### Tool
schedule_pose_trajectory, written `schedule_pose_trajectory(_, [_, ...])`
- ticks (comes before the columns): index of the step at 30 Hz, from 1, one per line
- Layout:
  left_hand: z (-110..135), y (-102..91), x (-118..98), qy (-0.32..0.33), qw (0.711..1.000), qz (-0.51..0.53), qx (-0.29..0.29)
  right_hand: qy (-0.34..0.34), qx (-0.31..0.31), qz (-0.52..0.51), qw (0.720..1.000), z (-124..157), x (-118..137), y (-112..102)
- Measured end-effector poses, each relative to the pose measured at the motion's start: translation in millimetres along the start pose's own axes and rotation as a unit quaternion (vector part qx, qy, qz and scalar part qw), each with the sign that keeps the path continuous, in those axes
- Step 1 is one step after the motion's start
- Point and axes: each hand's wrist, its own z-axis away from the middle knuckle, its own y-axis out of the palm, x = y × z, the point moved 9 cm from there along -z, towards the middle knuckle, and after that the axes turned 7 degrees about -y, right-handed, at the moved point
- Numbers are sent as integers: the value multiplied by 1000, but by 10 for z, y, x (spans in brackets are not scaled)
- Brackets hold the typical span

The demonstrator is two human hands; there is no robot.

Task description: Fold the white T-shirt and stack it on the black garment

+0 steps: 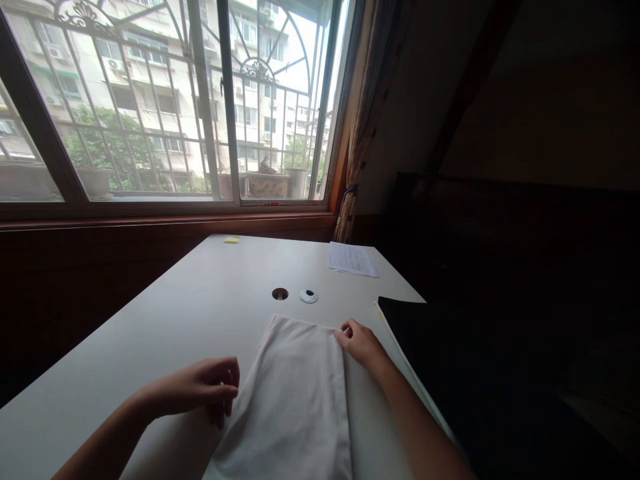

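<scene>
A white cloth (295, 393) lies folded flat on the white table (165, 320), reaching from the near edge toward the middle. My right hand (360, 343) pinches the cloth's far right corner, fingers closed on the fabric. My left hand (207, 387) rests at the cloth's left edge with fingers curled; its fingertips touch or pinch that edge, though the grip is partly hidden.
Behind the cloth are a round cable hole (280, 294) and its loose white cap (309, 297). A printed sheet (353, 260) lies far right, a yellow sticky note (231, 239) at the far edge. A dark object (450, 360) overlaps the table's right side. A barred window (175, 100) faces me.
</scene>
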Motion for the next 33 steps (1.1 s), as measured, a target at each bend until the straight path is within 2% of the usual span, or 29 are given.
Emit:
schedule_pose_trajectory(6, [-37, -245, -225, 100, 985, -77, -117, -28, 4, 2, 1000, -3, 76, 16])
schedule_pose_trajectory(11, [-38, -347, -260, 125, 966, -131, -183, -55, -23, -29, 998, -1, 210, 13])
schedule_pose_trajectory(18, [-91, -403, -206, 144, 941, -182, -245, -10, -55, -94, 994, 53, 285, 1])
schedule_pose_trajectory(22, [-134, -255, -277, 207, 883, -316, -280, 26, -39, -126, 991, 49, 238, 41])
schedule_pose_trajectory(26, [-207, 39, -329, 232, 837, -431, -243, 44, 13, -152, 987, 59, 208, 109])
schedule_pose_trajectory(29, [-216, 150, -374, 228, 825, -464, -230, 43, 52, -181, 981, 89, 228, 138])
schedule_pose_trajectory(33, [-188, 183, -442, 223, 831, -458, -221, 39, 74, -229, 970, 109, 266, 186])
